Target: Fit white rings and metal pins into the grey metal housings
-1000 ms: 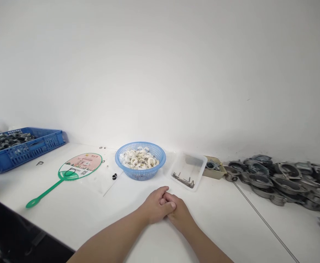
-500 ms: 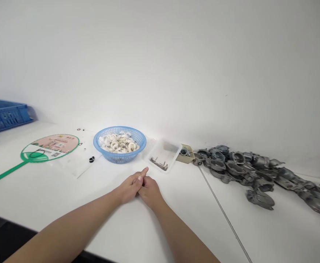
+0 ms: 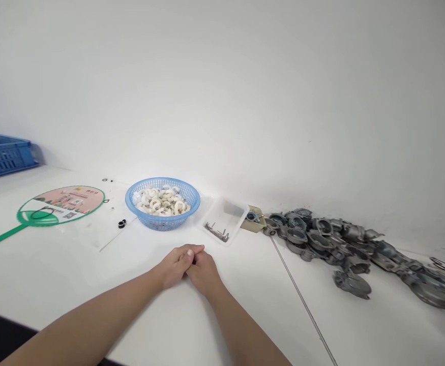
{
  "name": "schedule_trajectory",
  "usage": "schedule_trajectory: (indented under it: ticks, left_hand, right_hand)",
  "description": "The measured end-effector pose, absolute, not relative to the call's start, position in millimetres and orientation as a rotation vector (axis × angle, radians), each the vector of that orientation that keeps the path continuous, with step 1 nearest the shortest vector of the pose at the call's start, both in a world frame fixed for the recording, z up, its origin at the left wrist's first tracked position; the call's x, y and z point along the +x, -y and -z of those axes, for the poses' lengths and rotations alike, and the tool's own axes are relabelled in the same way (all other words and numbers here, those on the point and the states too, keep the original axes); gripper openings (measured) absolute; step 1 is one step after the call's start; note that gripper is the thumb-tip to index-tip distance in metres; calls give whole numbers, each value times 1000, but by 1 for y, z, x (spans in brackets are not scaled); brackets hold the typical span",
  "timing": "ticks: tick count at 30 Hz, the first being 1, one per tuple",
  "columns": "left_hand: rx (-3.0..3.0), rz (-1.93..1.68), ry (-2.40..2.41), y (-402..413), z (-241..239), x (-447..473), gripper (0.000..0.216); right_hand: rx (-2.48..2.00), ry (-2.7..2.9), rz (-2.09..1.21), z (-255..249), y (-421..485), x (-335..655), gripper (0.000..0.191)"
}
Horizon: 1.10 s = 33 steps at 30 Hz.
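My left hand [image 3: 174, 267] and my right hand [image 3: 204, 272] are clasped together on the white table. The left fingers lie across the right hand, with the left thumb on top. Both are closed, and no object shows in either; the right fingers are mostly hidden. Just beyond them stands a blue round basket [image 3: 162, 223] filled with white plastic rings [image 3: 161, 201]. To its right is a clear plastic tray [image 3: 234, 219] holding several thin metal pins [image 3: 216, 233]. Neither hand touches the basket or the tray.
Grey metal castings [image 3: 319, 239] are heaped on the right, behind a long thin rod [image 3: 302, 300]. A beige box [image 3: 253, 223] adjoins the tray. On the left lie a green-handled fan [image 3: 64, 206], small black rings [image 3: 122, 223] and a blue crate [image 3: 6, 155].
The view has shifted slightly, so things on the table appear further left. My hands stay clasped, and a left finger that pointed upward now lies flatter.
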<state>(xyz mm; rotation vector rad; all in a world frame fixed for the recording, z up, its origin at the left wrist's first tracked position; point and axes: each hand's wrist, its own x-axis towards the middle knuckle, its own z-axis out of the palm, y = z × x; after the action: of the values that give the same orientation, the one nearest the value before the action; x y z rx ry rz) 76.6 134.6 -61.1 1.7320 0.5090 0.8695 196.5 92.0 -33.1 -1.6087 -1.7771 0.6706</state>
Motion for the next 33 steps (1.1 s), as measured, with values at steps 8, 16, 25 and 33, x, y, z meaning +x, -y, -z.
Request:
schedule_trajectory:
  ticks: [8, 16, 25, 33]
  left_hand:
    - [1787, -797, -566, -140, 64, 75, 56]
    - [1770, -777, -667, -141, 68, 75, 60]
    - [1856, -765, -746, -142, 64, 74, 58]
    - [1881, -761, -753, -142, 62, 73, 53]
  right_hand:
    - [-1589, 1746, -679, 31, -90, 195, 26]
    - [-1552, 1731, -689, 34, -91, 197, 21]
    - [-1548, 1624, -634, 63, -104, 204, 14]
    - [-1491, 1662, -671, 70, -110, 211, 14]
